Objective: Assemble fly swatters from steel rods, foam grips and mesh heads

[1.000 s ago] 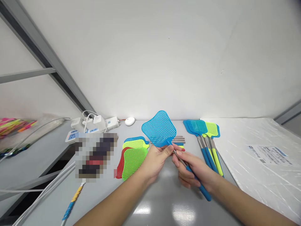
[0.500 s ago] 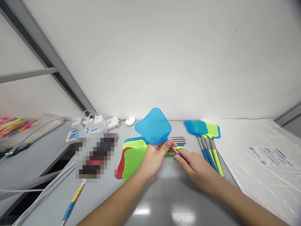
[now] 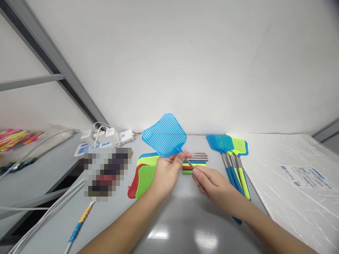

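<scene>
A blue mesh fly swatter [image 3: 165, 135] is held up and tilted over the table, its head to the upper left. My left hand [image 3: 169, 173] is closed around its neck, just below the head. My right hand [image 3: 212, 181] pinches the thin metal rod lower down. In line with that rod, a blue handle end [image 3: 237, 220] shows below my right wrist; the part between is hidden. Under and beside my left hand lie a green swatter head [image 3: 145, 180], a red swatter head [image 3: 134, 190], a yellow-green one [image 3: 147, 161] and another blue one.
Metal rods [image 3: 200, 156] and coloured handles [image 3: 196, 165] lie behind my hands. Assembled swatters [image 3: 233, 158] are piled at right, beside a plastic-wrapped white panel [image 3: 291, 190]. At left are a power strip [image 3: 83, 150] with plugs, a blurred-out device [image 3: 108, 176] and cables.
The blue swatter's head has moved left and up with my left hand. More rod shows between my hands, the handles behind are uncovered, and a blue handle end has appeared below my right wrist.
</scene>
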Demonstrator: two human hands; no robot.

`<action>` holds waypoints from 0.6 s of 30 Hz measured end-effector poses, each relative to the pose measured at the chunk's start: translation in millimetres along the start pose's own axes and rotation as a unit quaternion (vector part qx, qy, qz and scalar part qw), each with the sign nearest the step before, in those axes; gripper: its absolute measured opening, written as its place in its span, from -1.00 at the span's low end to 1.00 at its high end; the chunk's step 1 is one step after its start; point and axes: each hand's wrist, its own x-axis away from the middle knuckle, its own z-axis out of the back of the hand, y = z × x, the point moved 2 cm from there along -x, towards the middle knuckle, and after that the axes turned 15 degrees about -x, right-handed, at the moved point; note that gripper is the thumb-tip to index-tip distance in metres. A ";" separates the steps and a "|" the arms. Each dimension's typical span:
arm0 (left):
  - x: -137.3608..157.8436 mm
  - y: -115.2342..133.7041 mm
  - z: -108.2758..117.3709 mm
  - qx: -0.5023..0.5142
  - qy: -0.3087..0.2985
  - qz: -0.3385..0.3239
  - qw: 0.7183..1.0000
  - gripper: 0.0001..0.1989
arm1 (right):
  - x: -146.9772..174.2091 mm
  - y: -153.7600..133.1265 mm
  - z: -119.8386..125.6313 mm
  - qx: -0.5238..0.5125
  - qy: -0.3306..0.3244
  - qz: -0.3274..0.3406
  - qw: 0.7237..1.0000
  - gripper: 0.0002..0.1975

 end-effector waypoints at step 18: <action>8.8 -5.7 -21.4 -0.018 -0.095 0.041 0.995 -0.75 | -0.3 13.7 5.3 0.315 0.046 0.029 0.948 -0.67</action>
